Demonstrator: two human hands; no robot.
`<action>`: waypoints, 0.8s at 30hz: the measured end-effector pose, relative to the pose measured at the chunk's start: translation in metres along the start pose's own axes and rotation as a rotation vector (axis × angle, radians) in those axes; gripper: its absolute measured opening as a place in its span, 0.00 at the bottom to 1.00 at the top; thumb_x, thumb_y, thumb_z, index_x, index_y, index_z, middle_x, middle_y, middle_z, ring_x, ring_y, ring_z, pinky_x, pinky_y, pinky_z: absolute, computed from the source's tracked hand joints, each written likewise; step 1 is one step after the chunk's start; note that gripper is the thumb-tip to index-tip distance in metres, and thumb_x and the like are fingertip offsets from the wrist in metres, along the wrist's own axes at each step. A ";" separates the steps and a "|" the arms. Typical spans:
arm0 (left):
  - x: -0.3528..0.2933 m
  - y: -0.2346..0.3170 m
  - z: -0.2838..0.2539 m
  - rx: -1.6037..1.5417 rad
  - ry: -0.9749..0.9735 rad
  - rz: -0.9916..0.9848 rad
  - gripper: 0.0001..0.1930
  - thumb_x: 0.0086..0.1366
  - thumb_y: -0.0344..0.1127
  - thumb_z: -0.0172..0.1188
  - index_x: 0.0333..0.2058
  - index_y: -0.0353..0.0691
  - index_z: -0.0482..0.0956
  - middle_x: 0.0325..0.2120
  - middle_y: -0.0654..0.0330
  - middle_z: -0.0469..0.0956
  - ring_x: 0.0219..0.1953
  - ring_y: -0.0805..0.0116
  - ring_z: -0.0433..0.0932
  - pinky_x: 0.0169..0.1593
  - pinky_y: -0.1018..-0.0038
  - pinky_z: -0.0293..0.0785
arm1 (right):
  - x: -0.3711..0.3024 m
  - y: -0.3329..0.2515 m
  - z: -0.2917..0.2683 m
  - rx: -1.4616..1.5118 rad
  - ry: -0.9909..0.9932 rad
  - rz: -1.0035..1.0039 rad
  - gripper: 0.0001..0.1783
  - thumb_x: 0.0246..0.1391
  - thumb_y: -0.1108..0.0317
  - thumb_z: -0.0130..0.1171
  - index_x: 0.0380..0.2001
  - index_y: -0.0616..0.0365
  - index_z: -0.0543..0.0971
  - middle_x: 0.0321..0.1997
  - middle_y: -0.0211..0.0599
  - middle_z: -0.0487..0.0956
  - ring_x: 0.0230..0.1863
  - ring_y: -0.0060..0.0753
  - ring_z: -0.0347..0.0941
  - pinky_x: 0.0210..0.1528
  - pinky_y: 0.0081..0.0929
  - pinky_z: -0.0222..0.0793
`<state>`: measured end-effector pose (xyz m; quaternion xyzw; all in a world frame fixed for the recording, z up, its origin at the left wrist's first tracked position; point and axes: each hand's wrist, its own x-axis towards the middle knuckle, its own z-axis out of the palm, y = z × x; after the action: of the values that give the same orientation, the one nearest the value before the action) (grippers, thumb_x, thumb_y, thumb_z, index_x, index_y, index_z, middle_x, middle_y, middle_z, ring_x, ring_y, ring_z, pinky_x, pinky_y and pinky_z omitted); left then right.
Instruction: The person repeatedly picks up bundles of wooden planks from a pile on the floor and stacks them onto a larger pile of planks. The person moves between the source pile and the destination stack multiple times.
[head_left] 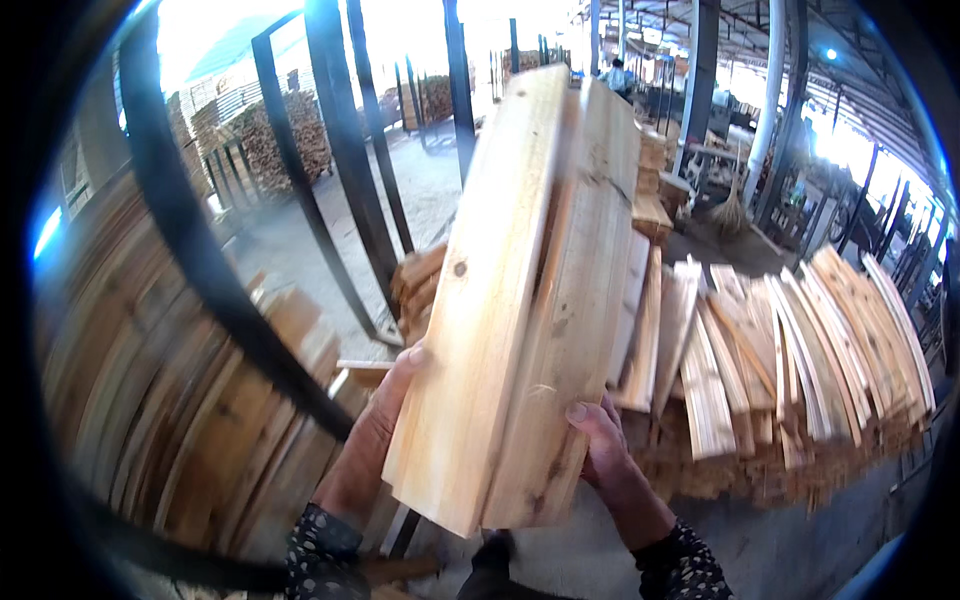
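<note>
A bundle of pale wooden boards (490, 270) with knots is held up in front of me, its long side pointing away. My left hand (388, 400) grips the bundle's left edge near its close end, thumb along the side. At the right edge, my right hand (606, 440) closes around the boards with its thumb on the top face. Two boards show side by side with a dark gap between them; how many lie underneath is hidden. Both sleeves are dark with light spots.
A long stack of loose boards (740, 350) lies to the right. More boards (190, 400) sit at the left behind dark metal posts (350, 130). A straw broom (733, 208) stands farther back. Beyond are piled wood stacks (285, 140) and a distant person (616, 76).
</note>
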<state>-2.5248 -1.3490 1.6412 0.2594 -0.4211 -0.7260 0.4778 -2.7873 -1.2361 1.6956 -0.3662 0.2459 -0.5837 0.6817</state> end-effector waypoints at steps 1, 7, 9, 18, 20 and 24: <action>0.037 0.026 -0.017 0.113 -0.007 0.030 0.32 0.49 0.46 0.57 0.51 0.35 0.63 0.40 0.55 0.72 0.38 0.68 0.73 0.40 0.74 0.73 | 0.029 -0.002 0.011 0.060 0.009 -0.041 0.27 0.46 0.70 0.50 0.51 0.62 0.60 0.45 0.39 0.69 0.47 0.33 0.66 0.48 0.30 0.63; 0.211 0.136 -0.032 1.108 -0.060 -0.230 0.33 0.52 0.46 0.57 0.56 0.43 0.58 0.48 0.51 0.68 0.44 0.66 0.71 0.45 0.72 0.70 | 0.243 0.034 -0.025 -0.404 0.191 0.135 0.32 0.48 0.61 0.54 0.54 0.61 0.57 0.46 0.41 0.68 0.47 0.34 0.65 0.51 0.28 0.60; 0.254 0.113 -0.074 1.776 -0.233 -0.115 0.36 0.51 0.48 0.58 0.57 0.44 0.55 0.48 0.51 0.66 0.47 0.61 0.69 0.48 0.67 0.67 | 0.269 0.074 -0.057 -0.671 0.331 -0.014 0.37 0.47 0.61 0.55 0.55 0.68 0.52 0.51 0.53 0.65 0.54 0.38 0.60 0.58 0.26 0.52; 0.250 0.069 -0.071 1.923 0.158 -0.137 0.41 0.49 0.60 0.52 0.58 0.48 0.53 0.60 0.52 0.46 0.59 0.50 0.51 0.56 0.56 0.53 | 0.268 0.068 -0.099 -0.669 0.289 -0.001 0.39 0.45 0.66 0.57 0.54 0.78 0.51 0.52 0.54 0.65 0.56 0.36 0.58 0.58 0.24 0.50; 0.253 0.059 -0.058 1.844 0.227 -0.130 0.39 0.49 0.59 0.52 0.58 0.47 0.55 0.59 0.51 0.48 0.59 0.51 0.51 0.56 0.57 0.52 | 0.270 0.042 -0.105 -0.589 0.343 0.033 0.40 0.46 0.67 0.55 0.56 0.77 0.47 0.59 0.58 0.54 0.61 0.44 0.51 0.61 0.27 0.46; 0.243 0.052 -0.047 1.946 0.333 -0.130 0.36 0.50 0.56 0.52 0.56 0.45 0.58 0.58 0.46 0.49 0.59 0.49 0.50 0.58 0.58 0.50 | 0.301 -0.019 -0.122 -0.661 0.318 0.005 0.41 0.47 0.64 0.54 0.58 0.72 0.46 0.62 0.59 0.46 0.64 0.49 0.43 0.64 0.34 0.39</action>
<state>-2.5631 -1.5977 1.6681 0.6605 -0.7465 -0.0423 0.0687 -2.8326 -1.5563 1.6636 -0.4707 0.5251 -0.5205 0.4814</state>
